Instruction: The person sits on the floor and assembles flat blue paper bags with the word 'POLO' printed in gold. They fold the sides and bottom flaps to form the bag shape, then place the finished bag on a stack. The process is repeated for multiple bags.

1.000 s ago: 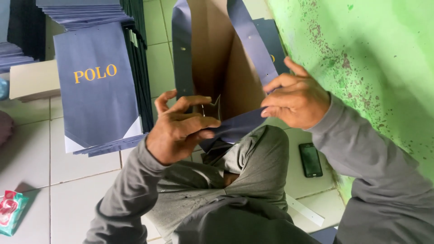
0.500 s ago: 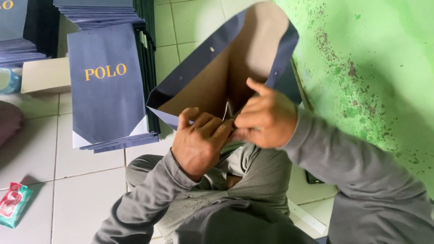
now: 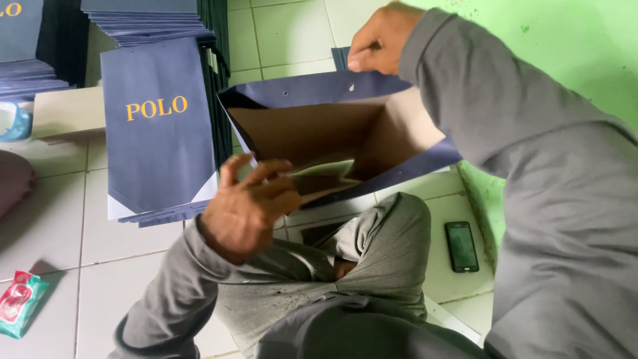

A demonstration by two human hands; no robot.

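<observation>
A navy paper bag [image 3: 312, 90] with a brown inside lies open toward me above my lap. My right hand [image 3: 382, 36] pinches its far top rim, near two small punched holes. My left hand [image 3: 249, 206] sits at the bag's near edge with fingers curled over a pale card flap [image 3: 325, 169] at the bag's bottom. Both sleeves are grey.
A stack of flat navy bags with yellow lettering [image 3: 156, 126] leans at the left, with more piles [image 3: 146, 16] behind it. A black phone [image 3: 461, 246] lies on the white tiles at the right by the green wall [image 3: 571, 46]. A green-red packet [image 3: 20, 302] lies at bottom left.
The bag has been spread wide open and turned mouth toward me. My right hand rose from the bag's bottom to its top rim; my left hand stayed at the near edge.
</observation>
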